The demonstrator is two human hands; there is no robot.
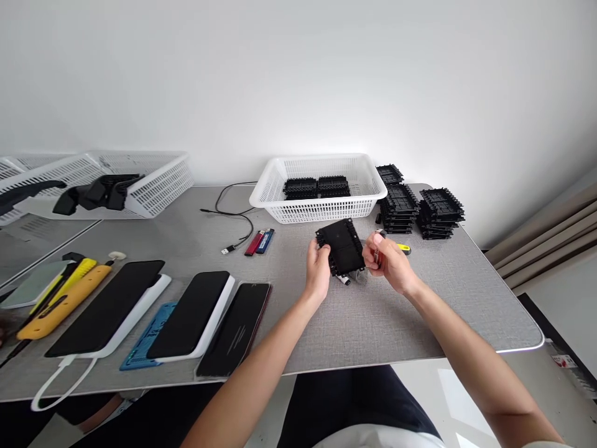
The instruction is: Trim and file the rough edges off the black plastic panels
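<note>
My left hand (318, 269) grips the left edge of a black plastic tray part (342, 246), held tilted just above the grey table (420, 311). My right hand (388, 261) is closed at the part's right edge and holds a small red-handled tool (377, 256). A yellow-tipped object (403, 247) lies on the table right behind that hand. Small grey and white bits (351, 278) sit under the part.
A white basket (321, 208) with black parts stands behind; stacks of black parts (422, 208) sit to its right. Red and blue lighters (260, 241), a black cable (236, 218), phones (196, 314), a yellow knife (60, 298) and another basket (153, 186) lie left.
</note>
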